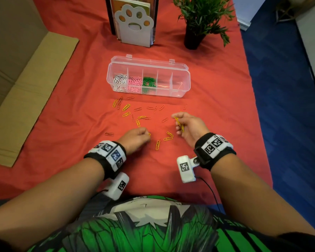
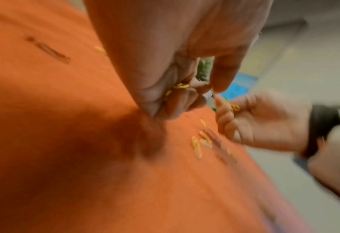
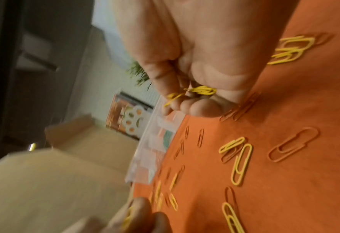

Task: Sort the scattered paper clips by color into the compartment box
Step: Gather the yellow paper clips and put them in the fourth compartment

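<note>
Yellow clips point(image 1: 126, 107) and red ones lie mid-desk, before the compartment box point(image 1: 149, 77). Head: right hand point(image 1: 186, 126) pinches several; I judge a dangling one may drop. Plant point(image 1: 200, 17), paw stand point(image 1: 135, 22) far edge.

Left wrist: left hand point(image 2: 165, 63) curled on yellow clips.

Right wrist: red clips point(image 3: 292, 144) blend into cloth; easily missed.

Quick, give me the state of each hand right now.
Left hand: fingers curled, holding yellow paper clips just above the red cloth.
Right hand: raised, pinching several yellow clips that dangle from its fingertips.
</note>
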Action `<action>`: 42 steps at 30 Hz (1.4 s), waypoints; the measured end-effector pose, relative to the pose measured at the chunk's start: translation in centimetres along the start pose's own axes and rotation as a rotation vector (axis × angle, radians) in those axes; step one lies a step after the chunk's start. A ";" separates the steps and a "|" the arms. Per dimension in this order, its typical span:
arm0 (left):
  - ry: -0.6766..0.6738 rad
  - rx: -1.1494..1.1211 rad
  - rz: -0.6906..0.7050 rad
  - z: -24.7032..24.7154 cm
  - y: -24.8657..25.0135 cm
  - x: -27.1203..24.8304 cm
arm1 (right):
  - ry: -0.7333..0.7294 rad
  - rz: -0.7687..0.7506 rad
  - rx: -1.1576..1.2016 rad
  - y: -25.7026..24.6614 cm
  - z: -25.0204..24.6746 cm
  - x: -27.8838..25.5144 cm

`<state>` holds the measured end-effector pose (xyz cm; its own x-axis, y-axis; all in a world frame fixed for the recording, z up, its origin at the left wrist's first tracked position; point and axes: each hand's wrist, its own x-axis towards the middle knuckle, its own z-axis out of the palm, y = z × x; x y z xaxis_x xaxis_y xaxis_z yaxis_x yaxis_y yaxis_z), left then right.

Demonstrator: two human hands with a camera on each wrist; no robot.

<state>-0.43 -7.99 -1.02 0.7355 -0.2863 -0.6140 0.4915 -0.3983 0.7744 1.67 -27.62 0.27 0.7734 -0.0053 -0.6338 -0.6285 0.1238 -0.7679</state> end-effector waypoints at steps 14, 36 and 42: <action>-0.240 -0.660 -0.009 0.5 1.9 -0.6 | 0.069 0.049 -0.281 2.4 -1.2 -0.6; 0.237 0.859 0.120 3.4 0.7 0.6 | 0.107 -0.353 -1.195 3.4 -1.4 0.1; 0.219 0.761 0.081 3.1 0.7 1.0 | 0.086 -0.382 -1.239 3.8 -0.8 0.5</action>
<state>-0.83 -11.23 -1.58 0.8692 -0.1929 -0.4552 0.0377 -0.8921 0.4502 -0.38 -27.99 -3.02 0.9408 0.0947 -0.3255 -0.0639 -0.8934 -0.4446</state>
